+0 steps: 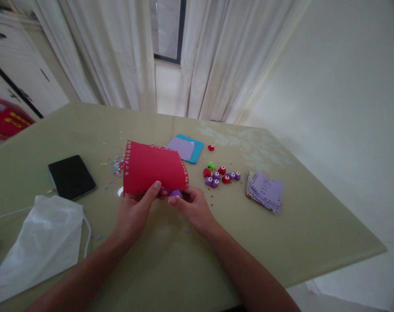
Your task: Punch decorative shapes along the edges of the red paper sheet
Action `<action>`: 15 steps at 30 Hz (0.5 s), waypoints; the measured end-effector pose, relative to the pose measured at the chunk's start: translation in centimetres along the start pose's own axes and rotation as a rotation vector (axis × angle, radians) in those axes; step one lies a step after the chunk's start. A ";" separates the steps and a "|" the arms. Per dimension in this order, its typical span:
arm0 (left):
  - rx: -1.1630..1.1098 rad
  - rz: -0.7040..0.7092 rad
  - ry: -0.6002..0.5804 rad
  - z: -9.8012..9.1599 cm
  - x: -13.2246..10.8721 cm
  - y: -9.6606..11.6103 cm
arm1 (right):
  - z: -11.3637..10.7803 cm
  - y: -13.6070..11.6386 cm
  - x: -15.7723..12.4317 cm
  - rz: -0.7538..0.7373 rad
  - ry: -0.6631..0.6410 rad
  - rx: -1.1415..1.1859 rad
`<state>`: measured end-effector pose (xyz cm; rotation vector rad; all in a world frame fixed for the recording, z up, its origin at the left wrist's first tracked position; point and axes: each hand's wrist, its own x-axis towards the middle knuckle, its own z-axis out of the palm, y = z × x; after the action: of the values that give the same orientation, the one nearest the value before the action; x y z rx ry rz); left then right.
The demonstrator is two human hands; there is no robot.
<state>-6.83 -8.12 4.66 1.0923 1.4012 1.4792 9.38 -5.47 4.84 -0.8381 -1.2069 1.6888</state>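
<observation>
A red paper sheet [154,168] with small shapes punched along its edges is raised above the table. My left hand [138,212] is closed on its lower left edge, thumb on top. My right hand [195,208] pinches a small purple punch [176,193] at the sheet's lower right edge. To the right lie several small punches in red, purple and green, among them a red one [226,179] and a green one [210,166]. Beyond the sheet, a lilac sheet [181,147] rests on blue paper [197,151].
A stack of punched lilac paper [267,190] lies on the right of the table [314,225]. At left are a black tablet [71,177] and a white bag-like item [43,242] with a cord. Tiny paper bits [118,165] are scattered near the red sheet.
</observation>
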 end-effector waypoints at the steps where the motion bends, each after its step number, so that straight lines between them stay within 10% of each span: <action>1: -0.030 -0.006 0.002 0.0 0.0 -0.2 | 0.0 0.0 0.0 0.000 -0.001 0.006; 15: 0.125 0.065 0.025 -0.3 -0.1 -0.3 | -0.3 -0.7 0.1 0.029 0.000 -0.068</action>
<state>-7.13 -8.26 4.38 1.2110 1.5049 1.4714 9.82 -5.12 5.42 -0.9009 -1.2636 1.6782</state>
